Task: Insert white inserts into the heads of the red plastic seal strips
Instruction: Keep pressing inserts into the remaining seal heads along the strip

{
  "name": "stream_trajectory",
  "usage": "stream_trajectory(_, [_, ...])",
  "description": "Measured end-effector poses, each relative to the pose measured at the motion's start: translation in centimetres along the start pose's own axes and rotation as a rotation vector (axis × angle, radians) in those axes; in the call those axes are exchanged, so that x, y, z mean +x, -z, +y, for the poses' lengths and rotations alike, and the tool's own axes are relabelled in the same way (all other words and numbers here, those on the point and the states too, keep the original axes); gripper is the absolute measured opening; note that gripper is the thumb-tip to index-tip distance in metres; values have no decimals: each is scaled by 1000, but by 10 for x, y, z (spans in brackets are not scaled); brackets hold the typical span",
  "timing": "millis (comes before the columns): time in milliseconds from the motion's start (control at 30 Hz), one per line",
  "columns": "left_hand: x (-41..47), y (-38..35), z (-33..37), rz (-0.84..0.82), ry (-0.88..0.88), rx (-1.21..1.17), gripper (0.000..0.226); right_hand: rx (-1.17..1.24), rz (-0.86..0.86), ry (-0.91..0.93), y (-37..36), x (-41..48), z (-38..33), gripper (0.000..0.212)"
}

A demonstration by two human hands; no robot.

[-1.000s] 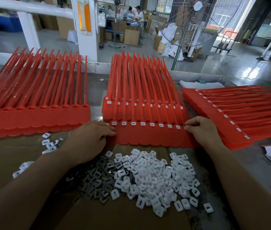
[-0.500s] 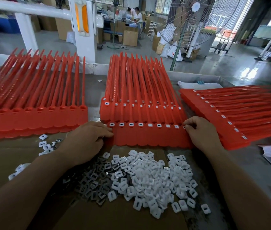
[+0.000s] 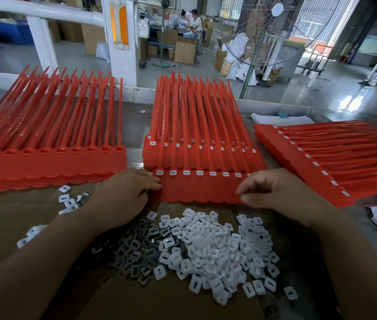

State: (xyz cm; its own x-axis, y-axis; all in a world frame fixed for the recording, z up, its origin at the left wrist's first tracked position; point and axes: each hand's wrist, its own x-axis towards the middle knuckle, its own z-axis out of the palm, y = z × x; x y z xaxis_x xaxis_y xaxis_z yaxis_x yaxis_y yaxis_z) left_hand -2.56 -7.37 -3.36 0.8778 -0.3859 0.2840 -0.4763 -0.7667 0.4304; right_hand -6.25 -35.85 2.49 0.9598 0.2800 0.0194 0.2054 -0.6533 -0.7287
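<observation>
A front sheet of joined red seal strips (image 3: 203, 189) lies on top of the middle stack (image 3: 196, 125), with a white insert seated in each visible head along its near row. My left hand (image 3: 122, 195) grips the sheet's left end, fingers curled over the edge. At the sheet's lower right corner, my right hand (image 3: 282, 195) pinches the edge between thumb and fingertips. A heap of loose white inserts (image 3: 219, 248) sits on the cardboard just below the sheet, between my forearms.
A stack of red strips with bare heads (image 3: 51, 162) lies at the left. Another stack with inserts fitted (image 3: 321, 162) lies at the right. Small dark metal clips (image 3: 136, 252) mix into the heap's left side. A few stray inserts (image 3: 67, 199) lie left of my left hand.
My right hand has slid from the head row at the sheet's right end down to its lower right corner. My left hand stays at the left end.
</observation>
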Motion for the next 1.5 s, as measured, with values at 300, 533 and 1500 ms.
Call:
stream_trajectory(300, [0, 0, -1, -1, -4, 10, 44, -146, -276, 17, -12, 0, -7, 26])
stream_trajectory(533, [0, 0, -3, -1, -9, 4, 44, -151, -338, 8, -19, 3, -7, 22])
stream_trajectory(1500, [0, 1, 1, -14, -12, -5, 44, 244, 372, -96, -1, 11, 22, 27])
